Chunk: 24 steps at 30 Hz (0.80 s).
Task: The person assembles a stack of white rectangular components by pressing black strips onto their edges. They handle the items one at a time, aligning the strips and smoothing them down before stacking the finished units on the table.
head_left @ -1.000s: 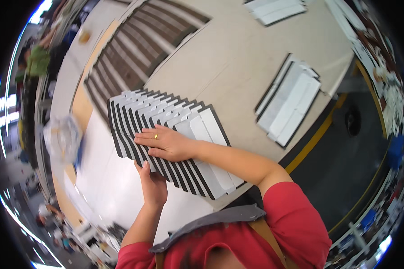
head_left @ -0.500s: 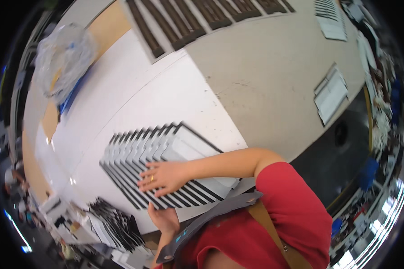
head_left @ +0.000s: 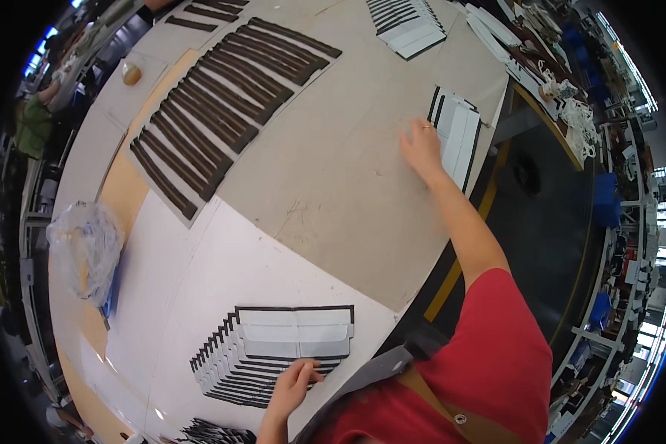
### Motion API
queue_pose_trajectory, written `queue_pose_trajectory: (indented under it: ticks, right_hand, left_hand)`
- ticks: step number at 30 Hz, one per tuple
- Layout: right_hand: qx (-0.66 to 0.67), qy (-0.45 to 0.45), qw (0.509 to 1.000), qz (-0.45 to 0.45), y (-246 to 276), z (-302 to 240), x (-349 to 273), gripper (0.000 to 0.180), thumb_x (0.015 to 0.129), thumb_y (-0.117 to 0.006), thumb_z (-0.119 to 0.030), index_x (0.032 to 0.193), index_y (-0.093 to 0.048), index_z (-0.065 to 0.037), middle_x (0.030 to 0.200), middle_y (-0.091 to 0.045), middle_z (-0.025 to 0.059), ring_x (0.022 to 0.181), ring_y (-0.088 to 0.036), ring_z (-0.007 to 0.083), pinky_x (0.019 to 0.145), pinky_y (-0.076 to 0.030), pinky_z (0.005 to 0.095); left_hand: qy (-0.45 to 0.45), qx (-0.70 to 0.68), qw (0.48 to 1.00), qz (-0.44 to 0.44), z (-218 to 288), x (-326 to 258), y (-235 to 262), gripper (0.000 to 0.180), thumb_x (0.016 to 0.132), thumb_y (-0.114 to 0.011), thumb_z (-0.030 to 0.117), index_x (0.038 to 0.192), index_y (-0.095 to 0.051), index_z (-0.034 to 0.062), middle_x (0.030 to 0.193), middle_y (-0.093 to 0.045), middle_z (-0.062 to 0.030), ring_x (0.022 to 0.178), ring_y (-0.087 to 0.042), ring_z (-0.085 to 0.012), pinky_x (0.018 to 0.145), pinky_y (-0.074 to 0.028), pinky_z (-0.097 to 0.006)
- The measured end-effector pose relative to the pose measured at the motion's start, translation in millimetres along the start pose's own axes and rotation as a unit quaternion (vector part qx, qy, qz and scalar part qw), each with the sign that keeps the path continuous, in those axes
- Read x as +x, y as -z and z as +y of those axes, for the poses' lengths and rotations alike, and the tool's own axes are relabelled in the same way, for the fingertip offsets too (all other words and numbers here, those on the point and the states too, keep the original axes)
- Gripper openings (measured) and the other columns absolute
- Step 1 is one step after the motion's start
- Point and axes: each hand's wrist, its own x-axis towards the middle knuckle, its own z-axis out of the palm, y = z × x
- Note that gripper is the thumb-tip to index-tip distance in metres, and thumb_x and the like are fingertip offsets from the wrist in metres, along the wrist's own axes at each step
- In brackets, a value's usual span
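Right grip point(head_left: 423, 152) is moved off the fanned stack point(head_left: 270, 327) to a white panel point(head_left: 460, 140), leaving left grip point(head_left: 292, 385) alone there; neither hold can be told

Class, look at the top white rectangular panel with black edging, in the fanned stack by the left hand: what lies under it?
Under the top panel, more black-edged white panels show, fanned in steps; most of each, and the white tabletop directly below, is covered.
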Motion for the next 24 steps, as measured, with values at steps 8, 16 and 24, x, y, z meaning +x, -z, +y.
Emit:
queue_pose_trajectory:
  ticks: [8, 16, 24]
  right_hand:
    - [-0.106, -0.15, 0.983, -0.024, -6, 23, 33, 0.072, 0.087, -0.053, -0.039, 0.145, -0.033, -0.001, 0.155, -0.024, 0.019, 0.145, -0.019, 0.0318, 0.109, -0.016, 0.0654]
    - [-0.087, -0.11, 0.99, 0.034, -2, 36, 32, 0.061, 0.082, -0.056, -0.019, 0.138, -0.041, 0.0, 0.145, -0.039, 0.0168, 0.136, -0.034, 0.0294, 0.105, -0.027, 0.062]
    - [0.016, -0.085, 0.993, 0.084, 28, 86, 46, 0.016, 0.079, -0.057, -0.011, 0.089, -0.066, -0.002, 0.084, -0.062, 0.0089, 0.079, -0.06, 0.0253, 0.07, -0.049, 0.0412]
  left_hand:
    - [-0.322, 0.295, 0.9, 0.01, 222, 262, -66, 0.027, 0.096, -0.054, 0.022, 0.112, -0.06, 0.002, 0.111, -0.063, -0.0138, 0.103, -0.061, -0.0282, 0.087, -0.047, -0.034]
    - [-0.512, 0.428, 0.737, 0.104, 198, 332, -131, 0.038, 0.09, -0.057, 0.02, 0.125, -0.052, 0.0064, 0.134, -0.049, -0.0125, 0.129, -0.039, -0.0335, 0.108, -0.03, -0.048]
    - [-0.521, 0.489, 0.691, 0.11, 193, 332, -133, 0.042, 0.094, -0.051, 0.031, 0.135, -0.052, 0.0191, 0.145, -0.045, -0.0016, 0.139, -0.031, -0.0286, 0.115, -0.015, -0.052]
